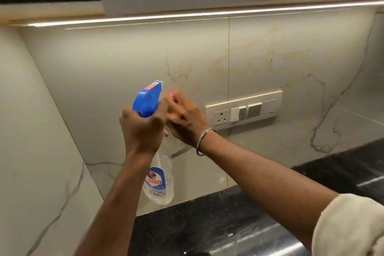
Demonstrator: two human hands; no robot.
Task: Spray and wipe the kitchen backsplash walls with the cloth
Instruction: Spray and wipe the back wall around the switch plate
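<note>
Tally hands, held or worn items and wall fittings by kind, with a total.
Hands: 2, left hand and right hand
Spray bottles: 1, spray bottle in left hand
Cloths: 1, pink cloth in right hand
Bangles: 1, bangle on right wrist
Switch plates: 1, switch plate on backsplash
Total: 6

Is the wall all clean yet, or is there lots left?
Nothing looks finished: the glossy marble-look backsplash wall shows no visible wet streaks. Right now the left hand grips the clear spray bottle with a blue trigger, and the right hand holds a pink cloth at the wall beside the cream switch panel. Probably most wiping remains.
</note>
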